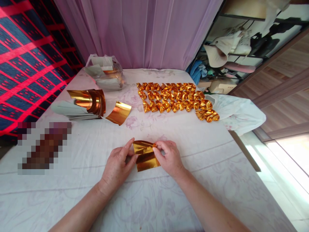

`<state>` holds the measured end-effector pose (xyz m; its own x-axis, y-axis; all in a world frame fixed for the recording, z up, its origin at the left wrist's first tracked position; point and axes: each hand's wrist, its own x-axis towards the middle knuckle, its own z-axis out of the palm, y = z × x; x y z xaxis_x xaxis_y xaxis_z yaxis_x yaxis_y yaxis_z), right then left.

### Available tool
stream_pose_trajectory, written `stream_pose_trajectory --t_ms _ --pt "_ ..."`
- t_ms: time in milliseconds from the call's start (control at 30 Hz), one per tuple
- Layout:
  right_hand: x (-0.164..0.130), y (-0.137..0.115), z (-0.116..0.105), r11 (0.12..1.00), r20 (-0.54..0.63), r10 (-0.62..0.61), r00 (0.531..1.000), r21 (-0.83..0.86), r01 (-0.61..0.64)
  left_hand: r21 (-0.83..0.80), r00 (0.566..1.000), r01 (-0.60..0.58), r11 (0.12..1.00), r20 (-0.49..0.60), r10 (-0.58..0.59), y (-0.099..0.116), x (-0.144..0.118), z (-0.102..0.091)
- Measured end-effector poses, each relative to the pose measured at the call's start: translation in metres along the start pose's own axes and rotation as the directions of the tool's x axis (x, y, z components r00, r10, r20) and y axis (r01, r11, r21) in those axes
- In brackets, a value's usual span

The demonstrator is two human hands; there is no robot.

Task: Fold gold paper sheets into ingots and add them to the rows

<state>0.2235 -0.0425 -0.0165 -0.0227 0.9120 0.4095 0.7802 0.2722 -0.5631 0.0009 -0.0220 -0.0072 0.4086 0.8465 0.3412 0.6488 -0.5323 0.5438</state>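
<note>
A sheet of gold foil paper [146, 163] is held low over the cloth-covered table, its upper right part gathered into creases. My right hand [170, 158] pinches that gathered edge between thumb and fingertips. At the sheet's left edge, my left hand [117, 163] grips with the thumb and a finger, while the index finger extends along the upper corner. Beyond the hands, several folded gold foil pieces [166, 95] sit in rows. One loose gold sheet [120, 112] lies curled to the left, beside a bent stack of foil sheets [94, 102] with pale backs.
A clear plastic bag [105, 75] of more sheets stands at the back left. By the table's right edge, a white bag [243, 112] adjoins the folded pieces. Shelves with shoes [243, 43] are at right, and a purple curtain [145, 35] hangs behind. A blurred patch covers something at left.
</note>
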Motion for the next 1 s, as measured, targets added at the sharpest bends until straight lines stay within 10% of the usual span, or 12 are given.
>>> stream_pose_trajectory --t_ms 1000 --pt "-0.002 0.001 0.004 0.998 -0.015 -0.031 0.999 -0.048 0.030 0.145 0.930 -0.330 0.933 0.219 0.295 0.006 -0.005 -0.001"
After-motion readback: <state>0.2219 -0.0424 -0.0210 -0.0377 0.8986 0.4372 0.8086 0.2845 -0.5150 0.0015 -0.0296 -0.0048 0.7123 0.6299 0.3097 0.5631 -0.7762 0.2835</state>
